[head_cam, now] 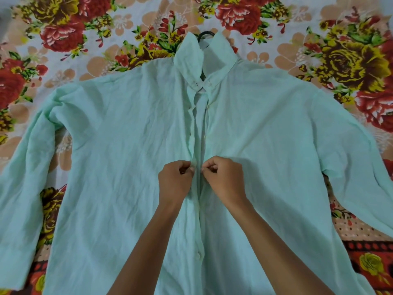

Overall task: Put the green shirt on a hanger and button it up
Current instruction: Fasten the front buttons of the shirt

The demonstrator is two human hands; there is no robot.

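Both of my hands are working at the middle of the placket. My left hand [175, 182] has its fingers curled, pinching the edge of the left front panel, and my right hand [225, 179] pinches the opposite edge, where I judge a small button sits between my fingertips, though it is too small to make out for sure. The two edges are just beside each other and not yet joined here.

The green shirt [127, 156] lies flat and face up on the bed, sleeves spread to either side. Its collar [191, 54] is turned up and the dark hanger hook [207, 34] pokes out at the neck, so I take the hanger to be inside already. The collar button [208, 83] looks fastened, the buttons between it and my hands look open, and a lower button [198, 256] near my wrists seems closed.

The main risk I see is misalignment: with open buttons above me, I could push this button into the wrong hole, and the front would pucker or hang crooked. The fabric is thin and creased, so the buttonhole edge could fold under my left thumb and the button slip out. Pulling the panels too hard could also drag the shoulders off the hanger, which I cannot see through the cloth. The floral bedsheet [63, 28] underneath is soft, so it gives me no firm backing.
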